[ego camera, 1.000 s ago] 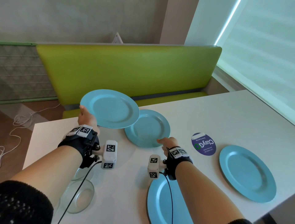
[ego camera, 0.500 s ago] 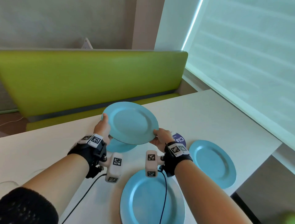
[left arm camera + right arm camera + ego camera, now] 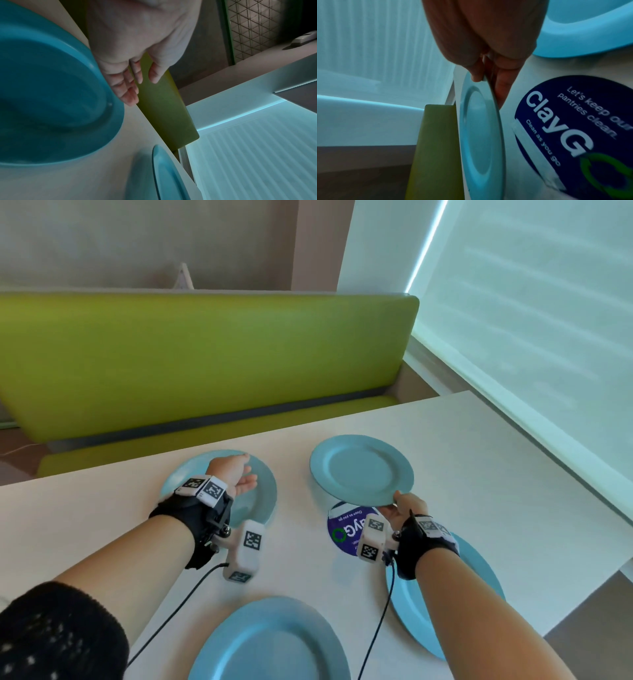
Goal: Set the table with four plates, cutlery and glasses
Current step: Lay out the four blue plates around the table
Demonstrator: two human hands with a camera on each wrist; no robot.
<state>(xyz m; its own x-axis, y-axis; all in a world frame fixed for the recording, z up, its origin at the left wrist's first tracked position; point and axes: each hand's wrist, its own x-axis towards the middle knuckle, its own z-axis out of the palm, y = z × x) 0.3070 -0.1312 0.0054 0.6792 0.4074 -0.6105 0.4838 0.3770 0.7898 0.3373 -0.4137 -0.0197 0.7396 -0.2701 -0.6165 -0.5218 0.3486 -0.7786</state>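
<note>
Four light-blue plates are in the head view. My right hand point(image 3: 394, 505) pinches the near rim of one plate point(image 3: 361, 470) and holds it slightly tilted above the far right part of the white table point(image 3: 486, 460). In the right wrist view the thumb lies on top of that plate point(image 3: 481, 135) and the fingers point(image 3: 501, 86) under it. My left hand point(image 3: 248, 472) hovers open over the far left plate point(image 3: 263, 501), fingers point(image 3: 132, 94) straight, holding nothing. Two more plates lie near me, one in front point(image 3: 270, 642) and one on the right point(image 3: 479, 573), partly under my right arm.
A round dark-blue "ClayGo" sticker point(image 3: 344, 530) is stuck on the table just below the held plate. A green bench point(image 3: 205, 354) runs along the table's far side. A blinded window point(image 3: 531, 302) borders the right edge. Cables trail from both wrist cameras.
Both hands held the plate half a second ago. The left hand has let go and now sits over the far left plate, and the right hand alone has carried the plate to the right.
</note>
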